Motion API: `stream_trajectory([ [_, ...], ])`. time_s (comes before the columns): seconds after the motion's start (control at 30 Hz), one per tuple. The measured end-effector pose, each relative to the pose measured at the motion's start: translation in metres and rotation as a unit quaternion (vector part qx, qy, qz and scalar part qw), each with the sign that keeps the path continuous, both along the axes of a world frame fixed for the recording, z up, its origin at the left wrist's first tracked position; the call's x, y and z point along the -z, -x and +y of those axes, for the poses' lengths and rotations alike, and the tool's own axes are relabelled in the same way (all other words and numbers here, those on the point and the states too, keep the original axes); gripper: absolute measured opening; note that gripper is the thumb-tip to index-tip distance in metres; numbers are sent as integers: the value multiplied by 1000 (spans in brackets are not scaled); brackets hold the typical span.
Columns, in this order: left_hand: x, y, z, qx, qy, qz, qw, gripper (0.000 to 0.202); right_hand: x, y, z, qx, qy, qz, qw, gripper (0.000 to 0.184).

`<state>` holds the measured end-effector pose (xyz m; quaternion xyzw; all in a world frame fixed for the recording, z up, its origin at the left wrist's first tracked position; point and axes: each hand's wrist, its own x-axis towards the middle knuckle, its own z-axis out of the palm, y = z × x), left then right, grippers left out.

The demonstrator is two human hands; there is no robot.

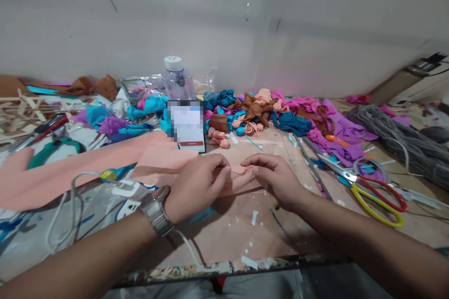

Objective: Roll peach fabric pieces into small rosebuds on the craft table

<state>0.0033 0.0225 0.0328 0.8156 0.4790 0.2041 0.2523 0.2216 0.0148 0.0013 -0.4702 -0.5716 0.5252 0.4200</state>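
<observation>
spread forearms (354, 229) cross table edge (280, 260), hands (201, 182) pinching paper (241, 181).

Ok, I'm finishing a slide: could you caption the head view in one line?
Left hand and right hand pinch peach paper before colourful crumpled pieces, scissors lying at right.

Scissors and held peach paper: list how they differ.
The scissors have one red and one yellow handle; the peach paper is one pale colour. The scissors lie untouched on the table; the peach paper is held between left hand and right hand. The scissors' blades are shiny; the peach paper looks matte.
</observation>
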Motion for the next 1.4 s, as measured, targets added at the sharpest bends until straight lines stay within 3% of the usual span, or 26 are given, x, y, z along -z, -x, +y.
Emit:
stream_trajectory([
  [0.53, -3, -1, -1, 31, 35, -32, 998, 27, -6, 4, -3, -19, 4, -29, 999, 17],
  [1.03, -5, -2, -3, 73, 74, -21, 994, 36, 1, 7, -7, -42, -14, -46, 998, 18],
  [1.4, -4, -2, -3, 82, 85, -45, 992, 36, 1, 7, -10, -43, -70, -83, 993, 13],
])
